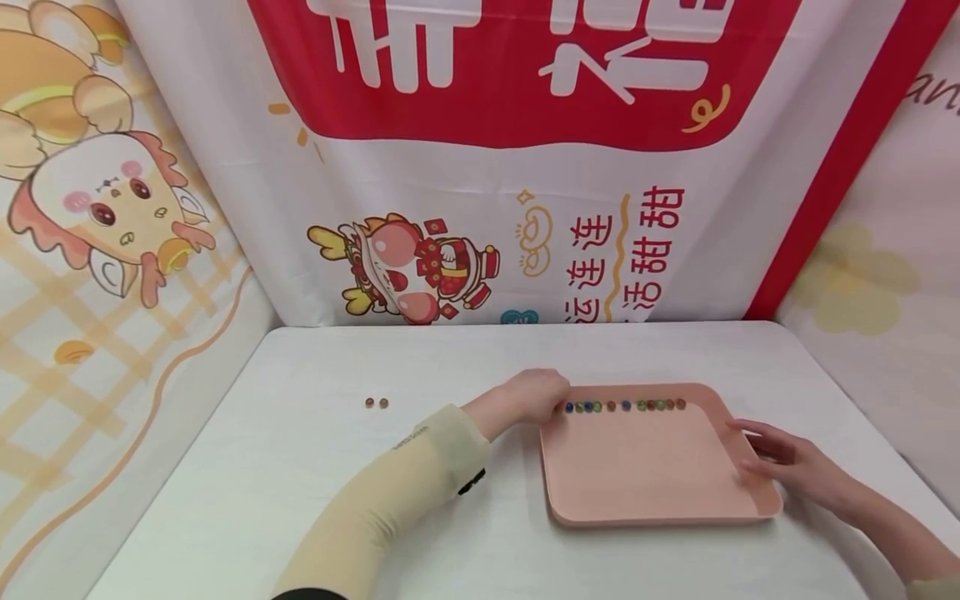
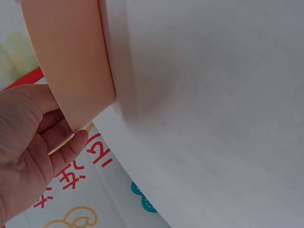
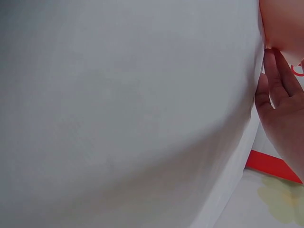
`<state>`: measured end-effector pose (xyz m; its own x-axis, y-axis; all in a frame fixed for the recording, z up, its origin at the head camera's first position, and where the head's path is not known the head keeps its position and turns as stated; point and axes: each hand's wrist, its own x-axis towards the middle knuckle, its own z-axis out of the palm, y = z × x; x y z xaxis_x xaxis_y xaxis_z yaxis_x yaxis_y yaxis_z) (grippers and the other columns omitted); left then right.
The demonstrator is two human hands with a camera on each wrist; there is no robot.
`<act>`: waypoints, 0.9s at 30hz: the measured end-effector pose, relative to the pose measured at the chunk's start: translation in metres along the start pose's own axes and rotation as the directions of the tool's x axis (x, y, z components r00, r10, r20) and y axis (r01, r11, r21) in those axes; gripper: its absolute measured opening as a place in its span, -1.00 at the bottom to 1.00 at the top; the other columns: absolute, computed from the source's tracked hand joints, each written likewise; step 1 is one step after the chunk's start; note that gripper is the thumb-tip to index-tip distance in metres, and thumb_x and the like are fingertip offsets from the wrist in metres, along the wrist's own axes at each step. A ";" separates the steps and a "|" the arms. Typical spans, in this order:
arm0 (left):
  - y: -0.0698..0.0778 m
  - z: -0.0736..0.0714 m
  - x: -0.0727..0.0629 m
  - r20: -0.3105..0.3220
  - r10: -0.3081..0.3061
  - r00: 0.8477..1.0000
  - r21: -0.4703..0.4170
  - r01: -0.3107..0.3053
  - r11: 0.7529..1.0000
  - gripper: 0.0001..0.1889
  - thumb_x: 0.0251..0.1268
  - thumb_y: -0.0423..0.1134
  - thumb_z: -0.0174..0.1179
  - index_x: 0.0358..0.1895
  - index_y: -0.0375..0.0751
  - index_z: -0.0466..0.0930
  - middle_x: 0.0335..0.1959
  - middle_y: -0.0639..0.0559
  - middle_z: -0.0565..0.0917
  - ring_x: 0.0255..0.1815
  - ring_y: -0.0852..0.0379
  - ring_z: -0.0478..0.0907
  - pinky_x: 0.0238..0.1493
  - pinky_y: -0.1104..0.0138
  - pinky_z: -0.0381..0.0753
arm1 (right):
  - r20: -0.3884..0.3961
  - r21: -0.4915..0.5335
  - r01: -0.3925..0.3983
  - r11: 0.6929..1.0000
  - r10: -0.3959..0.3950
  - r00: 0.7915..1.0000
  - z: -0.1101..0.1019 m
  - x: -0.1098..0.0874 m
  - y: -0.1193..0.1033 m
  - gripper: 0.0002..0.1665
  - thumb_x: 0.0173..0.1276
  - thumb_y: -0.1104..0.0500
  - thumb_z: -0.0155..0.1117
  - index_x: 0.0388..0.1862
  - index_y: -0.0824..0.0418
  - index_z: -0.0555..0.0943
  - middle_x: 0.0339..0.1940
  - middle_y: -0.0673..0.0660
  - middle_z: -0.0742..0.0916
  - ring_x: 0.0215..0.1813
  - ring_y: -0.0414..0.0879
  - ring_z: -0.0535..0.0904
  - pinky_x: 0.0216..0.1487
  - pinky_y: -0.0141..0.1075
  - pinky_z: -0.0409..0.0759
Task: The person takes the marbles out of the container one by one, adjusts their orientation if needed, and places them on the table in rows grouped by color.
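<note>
A shallow pink tray point(image 1: 637, 467) lies on the white table, with a row of small coloured marbles point(image 1: 626, 406) along its far inner wall. My left hand point(image 1: 542, 395) grips the tray at its far left corner; in the left wrist view its fingers bend around the corner, beside the tray's outer wall point(image 2: 71, 57). At the right side, my right hand point(image 1: 798, 467) holds the rim, thumb and index finger reaching over the edge. The right wrist view has its fingers point(image 3: 275, 78) against the outer wall point(image 3: 282, 23).
Two brown marbles point(image 1: 377, 402) sit on the white table point(image 1: 300, 500), well left of the tray. A printed cloth point(image 1: 450, 183) with red and white areas hangs behind the table's back edge. Patterned panels point(image 1: 112, 292) stand at both sides.
</note>
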<state>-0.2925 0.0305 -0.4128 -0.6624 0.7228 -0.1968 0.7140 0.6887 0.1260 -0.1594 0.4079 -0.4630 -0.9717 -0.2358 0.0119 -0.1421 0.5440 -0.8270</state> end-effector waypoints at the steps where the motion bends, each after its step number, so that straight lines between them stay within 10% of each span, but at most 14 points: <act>1: 0.000 0.000 0.000 0.001 -0.001 1.000 0.010 0.001 1.000 -0.91 0.31 -0.35 0.24 -0.33 -0.07 0.58 -0.44 0.15 0.54 -0.36 0.17 0.44 -0.24 0.40 0.46 | 0.002 -0.002 -0.006 1.000 0.006 1.000 0.000 0.000 0.000 -0.37 0.38 0.25 0.26 0.39 0.31 0.34 0.10 -0.36 0.56 0.05 -0.58 0.43 -0.07 -0.59 0.44; 9: -0.002 -0.001 -0.001 0.012 0.032 0.999 -0.009 -0.032 0.999 -0.90 0.26 -0.40 0.25 -0.32 -0.09 0.62 -0.42 0.13 0.57 -0.34 0.18 0.42 -0.24 0.40 0.44 | -0.004 0.002 -0.006 1.000 0.006 1.000 0.001 0.001 0.001 -0.38 0.38 0.28 0.26 0.39 0.32 0.35 0.09 -0.35 0.57 0.04 -0.57 0.44 -0.08 -0.59 0.45; 17: -0.006 -0.001 -0.001 0.039 0.039 0.998 -0.109 -0.034 0.993 -0.83 0.15 -0.47 0.30 -0.35 -0.06 0.65 -0.43 0.16 0.56 -0.34 0.19 0.45 -0.27 0.43 0.48 | 0.013 -0.054 -0.101 0.993 0.101 0.995 0.001 0.001 -0.005 -0.31 0.39 0.13 0.27 0.41 0.34 0.30 0.26 0.35 0.51 0.01 -0.62 0.39 -0.09 -0.51 0.50; 27: -0.008 0.002 -0.001 0.047 0.038 0.998 -0.169 -0.030 0.985 -0.84 0.17 -0.47 0.30 -0.34 -0.07 0.68 -0.44 0.17 0.58 -0.38 0.21 0.48 -0.32 0.45 0.50 | 0.022 -0.068 -0.127 0.990 0.129 0.991 0.000 0.002 -0.009 -0.28 0.40 0.07 0.25 0.43 0.32 0.28 0.30 0.44 0.46 -0.01 -0.64 0.38 -0.10 -0.48 0.51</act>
<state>-0.2971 0.0245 -0.4152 -0.6232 0.7450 -0.2378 0.6849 0.6667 0.2939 -0.1597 0.4026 -0.4552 -0.9775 -0.1816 -0.1069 -0.0303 0.6233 -0.7814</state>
